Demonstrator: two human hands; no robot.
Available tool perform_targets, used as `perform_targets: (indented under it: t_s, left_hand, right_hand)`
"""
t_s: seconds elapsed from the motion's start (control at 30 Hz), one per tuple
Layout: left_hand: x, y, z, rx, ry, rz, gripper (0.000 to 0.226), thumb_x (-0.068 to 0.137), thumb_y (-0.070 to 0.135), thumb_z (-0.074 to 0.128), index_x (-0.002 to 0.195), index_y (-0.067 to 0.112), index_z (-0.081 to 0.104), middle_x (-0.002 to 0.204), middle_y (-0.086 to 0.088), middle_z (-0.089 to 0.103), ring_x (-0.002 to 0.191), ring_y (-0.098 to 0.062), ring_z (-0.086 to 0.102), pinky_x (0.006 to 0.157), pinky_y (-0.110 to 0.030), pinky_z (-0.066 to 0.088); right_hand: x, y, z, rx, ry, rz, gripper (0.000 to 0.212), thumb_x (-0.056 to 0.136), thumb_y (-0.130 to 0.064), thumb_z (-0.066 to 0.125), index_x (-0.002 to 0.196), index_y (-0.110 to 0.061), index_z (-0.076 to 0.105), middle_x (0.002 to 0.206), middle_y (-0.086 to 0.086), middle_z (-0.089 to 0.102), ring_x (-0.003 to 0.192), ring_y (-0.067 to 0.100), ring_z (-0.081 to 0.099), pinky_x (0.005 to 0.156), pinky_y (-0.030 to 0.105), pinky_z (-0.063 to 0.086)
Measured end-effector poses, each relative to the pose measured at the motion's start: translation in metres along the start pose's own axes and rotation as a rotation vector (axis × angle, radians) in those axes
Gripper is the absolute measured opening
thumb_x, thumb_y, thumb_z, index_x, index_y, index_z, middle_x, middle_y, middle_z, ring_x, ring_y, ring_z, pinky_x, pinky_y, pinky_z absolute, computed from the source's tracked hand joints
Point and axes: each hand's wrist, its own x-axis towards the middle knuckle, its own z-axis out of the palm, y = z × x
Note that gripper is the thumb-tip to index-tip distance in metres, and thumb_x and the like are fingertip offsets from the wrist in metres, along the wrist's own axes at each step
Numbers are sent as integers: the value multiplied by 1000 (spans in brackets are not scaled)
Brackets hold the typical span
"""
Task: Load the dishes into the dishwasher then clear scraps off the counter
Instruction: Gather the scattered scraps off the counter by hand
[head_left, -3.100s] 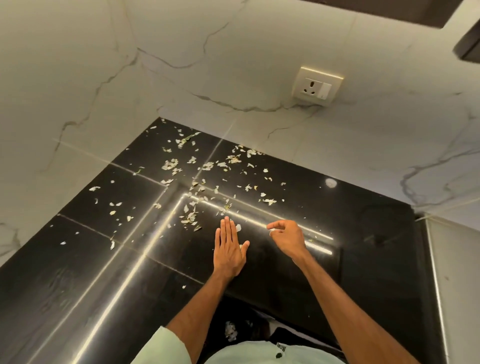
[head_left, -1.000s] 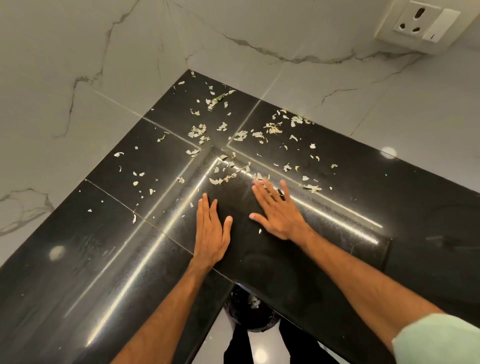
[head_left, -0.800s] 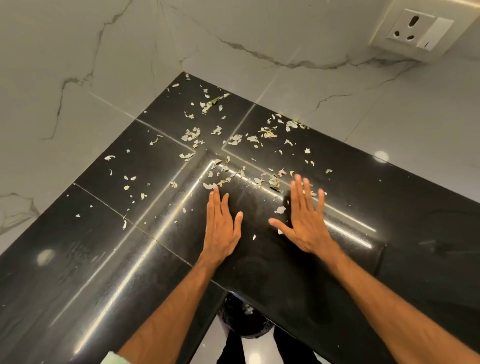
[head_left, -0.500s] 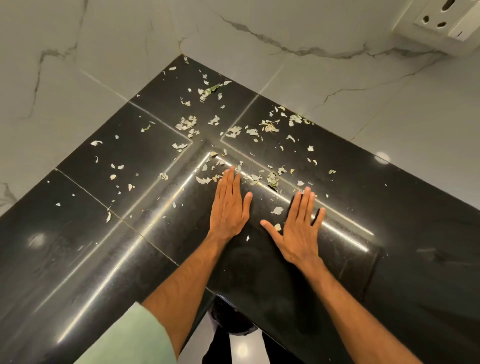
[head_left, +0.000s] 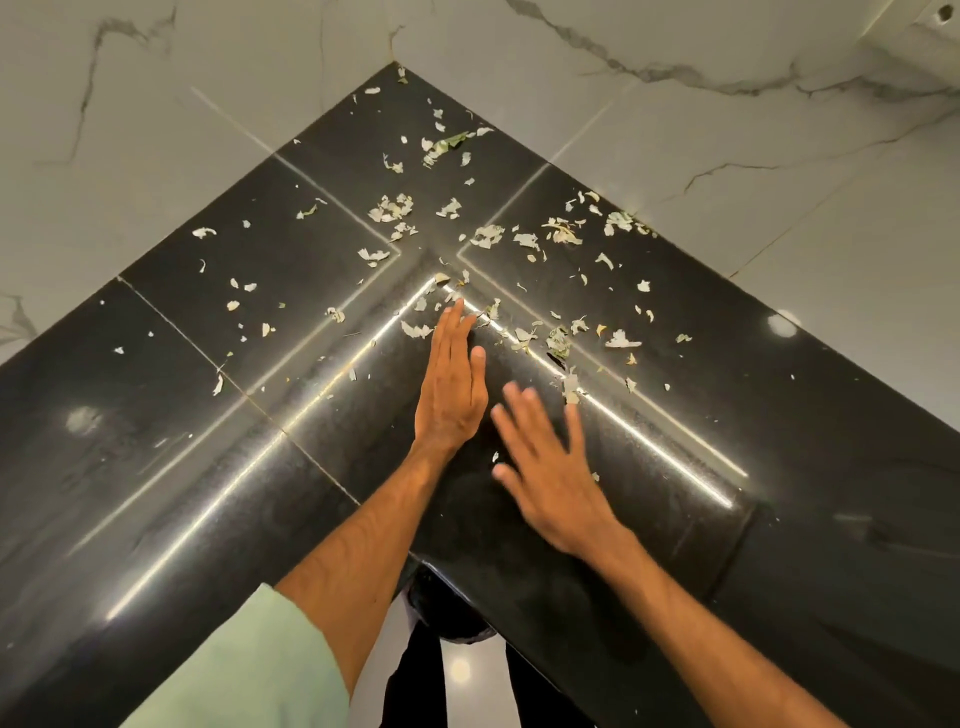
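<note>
Pale, dry vegetable scraps (head_left: 390, 209) lie scattered over the inner corner of a glossy black L-shaped counter (head_left: 156, 447). My left hand (head_left: 451, 384) lies flat on the counter, fingers straight and together, fingertips touching the nearest scraps. My right hand (head_left: 550, 467) is just to its right, fingers spread and straight, blurred by motion, low over the bare counter near a small flake (head_left: 495, 457). Neither hand holds anything. A loose row of scraps (head_left: 558, 340) lies ahead of the right hand.
White marble walls (head_left: 156, 130) close the corner on both sides. A wall socket (head_left: 940, 21) shows at the top right edge. Below the counter's inner edge a dark round bin (head_left: 452, 608) stands on the floor between my legs.
My left hand has slid forward into the scraps at the corner. My right hand has drawn back toward me and to the left, away from the scraps. The view has dipped closer to the counter.
</note>
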Motion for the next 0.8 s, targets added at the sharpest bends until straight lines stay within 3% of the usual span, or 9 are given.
perform_targets:
  t_s: [0.1,0.23,0.47,0.63,0.8]
  left_hand:
    - [0,-2,0,-43,11,-35,42,109,16,36,151,10,38,166,-2,24,155,-12,13,125,-45,20]
    - [1,-3,0,-44,21,-34,40,108,13,38,148,9,41,165,-3,26,155,-15,17,123,-46,23]
    - [-2,1,2,65,-8,-22,45,108,17,36,152,8,36,167,-4,22,156,-15,12,125,-44,21]
    - [-1,2,1,109,-34,-15,46,108,19,37,153,12,34,168,-3,18,156,-12,7,125,-44,19]
    - [-1,1,5,211,-44,0,49,108,22,36,155,10,31,168,-6,18,156,-14,6,126,-42,16]
  right_hand:
    - [-8,-9,23,-84,-122,-126,66,110,-50,25,164,-22,0,170,3,-16,157,22,-15,122,66,8]
    - [2,11,16,-170,-155,-170,69,107,-60,20,164,-25,-3,170,-1,-15,157,22,-15,123,62,-2]
    - [30,87,-15,-283,-71,3,72,106,-63,17,164,-22,4,171,2,-11,157,25,-12,123,64,2]
    - [32,116,-32,-49,33,71,74,105,-58,29,164,-25,-2,171,-2,-14,157,22,-11,124,60,-1]
    - [28,162,-37,239,169,407,79,104,-64,24,163,-21,-9,169,-7,-18,156,12,-15,126,54,-5]
